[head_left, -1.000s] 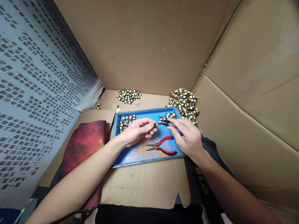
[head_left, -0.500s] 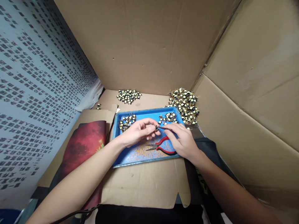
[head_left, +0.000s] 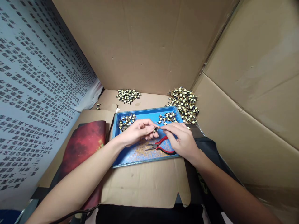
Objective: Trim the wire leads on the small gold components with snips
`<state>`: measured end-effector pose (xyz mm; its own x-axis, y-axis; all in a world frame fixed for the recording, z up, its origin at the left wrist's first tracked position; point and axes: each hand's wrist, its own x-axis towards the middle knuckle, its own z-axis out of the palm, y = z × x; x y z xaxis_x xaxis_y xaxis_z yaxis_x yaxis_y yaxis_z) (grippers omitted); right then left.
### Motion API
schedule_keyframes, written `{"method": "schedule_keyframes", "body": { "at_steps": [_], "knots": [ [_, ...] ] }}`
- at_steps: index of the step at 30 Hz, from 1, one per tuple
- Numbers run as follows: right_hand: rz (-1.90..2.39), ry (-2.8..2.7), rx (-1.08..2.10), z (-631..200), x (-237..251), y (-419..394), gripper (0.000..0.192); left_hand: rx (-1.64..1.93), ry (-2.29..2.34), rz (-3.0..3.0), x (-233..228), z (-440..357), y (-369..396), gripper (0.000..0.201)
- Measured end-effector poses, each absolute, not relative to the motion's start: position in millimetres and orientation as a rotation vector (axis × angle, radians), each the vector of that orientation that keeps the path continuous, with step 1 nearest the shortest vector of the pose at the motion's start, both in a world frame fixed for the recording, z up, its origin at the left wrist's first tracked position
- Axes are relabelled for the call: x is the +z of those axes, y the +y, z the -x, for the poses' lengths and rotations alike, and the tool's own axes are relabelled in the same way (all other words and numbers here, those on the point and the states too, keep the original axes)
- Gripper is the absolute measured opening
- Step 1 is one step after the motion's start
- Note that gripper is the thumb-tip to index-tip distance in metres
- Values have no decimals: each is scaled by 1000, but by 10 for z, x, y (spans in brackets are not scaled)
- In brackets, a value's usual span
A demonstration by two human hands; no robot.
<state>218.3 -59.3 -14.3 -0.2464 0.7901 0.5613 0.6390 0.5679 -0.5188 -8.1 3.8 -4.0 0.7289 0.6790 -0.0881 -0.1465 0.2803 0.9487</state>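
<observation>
Over the blue tray (head_left: 123, 161), my left hand (head_left: 139, 132) pinches a small black-and-yellow coil component (head_left: 155, 130) between thumb and fingertips. My right hand (head_left: 181, 137) is closed in a pinch just to its right, its fingertips close to the component. Something thin and dark seems to lie between the two hands, too small to name. Below them, red-handled needle-nose pliers (head_left: 161, 147) lie in the tray, jaws pointing left, on scattered copper-coloured wire clippings (head_left: 140, 152).
In the tray sit a left cluster (head_left: 127, 122) and a right cluster (head_left: 168, 117) of similar coils. Behind it are a small pile (head_left: 128, 96) and a larger, wire-tangled pile (head_left: 183, 104). Cardboard walls (head_left: 149, 46) enclose the back and right. A red cloth (head_left: 85, 143) lies left.
The coil component has tilted slightly lower in my left fingers. My right fingertips have shifted a little and pinch closer together. The tray and pliers stay put.
</observation>
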Motion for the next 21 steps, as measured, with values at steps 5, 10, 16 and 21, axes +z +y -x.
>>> {"method": "schedule_keyframes", "body": {
  "at_steps": [5, 10, 16, 21],
  "knots": [
    [1159, -1976, 75, -2229, -164, -575, 24, 614, 543, -1072, -26, 73, 29, 28],
    [1191, -1851, 197, -2212, -156, -572, 21, 628, 567, -1067, -14, 69, 22, 32],
    [1249, -1761, 366, -2193, -177, -605, 22, 610, 578, -1158, 17, 64, 13, 30],
    [1195, -1817, 348, -2196, -200, -594, 14, 632, 548, -1153, -11, 73, 19, 26]
  ]
}}
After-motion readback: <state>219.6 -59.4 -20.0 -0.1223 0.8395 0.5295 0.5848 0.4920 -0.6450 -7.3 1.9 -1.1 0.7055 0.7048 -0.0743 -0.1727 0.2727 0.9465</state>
